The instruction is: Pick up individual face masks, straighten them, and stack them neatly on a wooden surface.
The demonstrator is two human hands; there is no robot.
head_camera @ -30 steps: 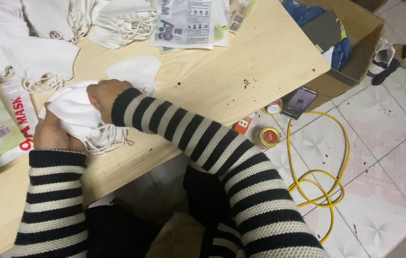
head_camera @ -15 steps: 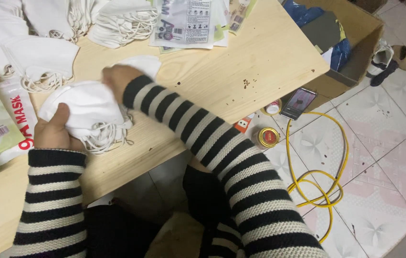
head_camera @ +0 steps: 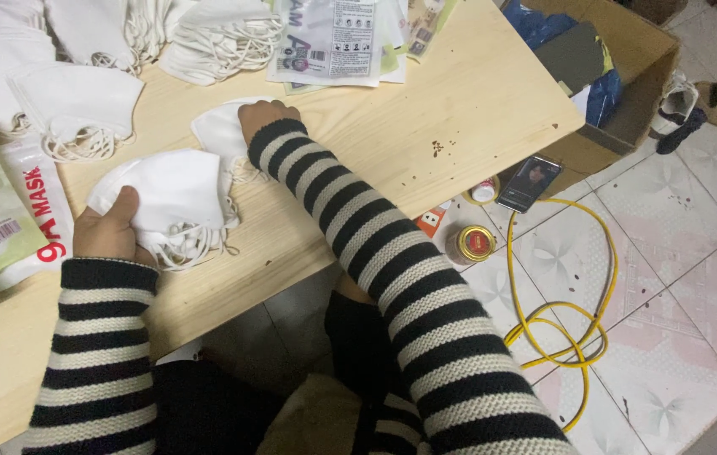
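white masks: our left hand (head_camera: 108, 232) grips the near stack (head_camera: 174, 198); our right hand (head_camera: 264, 114) presses a single mask (head_camera: 217, 131) just beyond it.

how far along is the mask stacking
Done so far: the left hand grips a folded stack of white fabric face masks on the pale wooden table. In hand: the right hand rests on a single loose white mask. Left: several loose piles of white masks lie ungathered along the far edge, beside flat printed packets.
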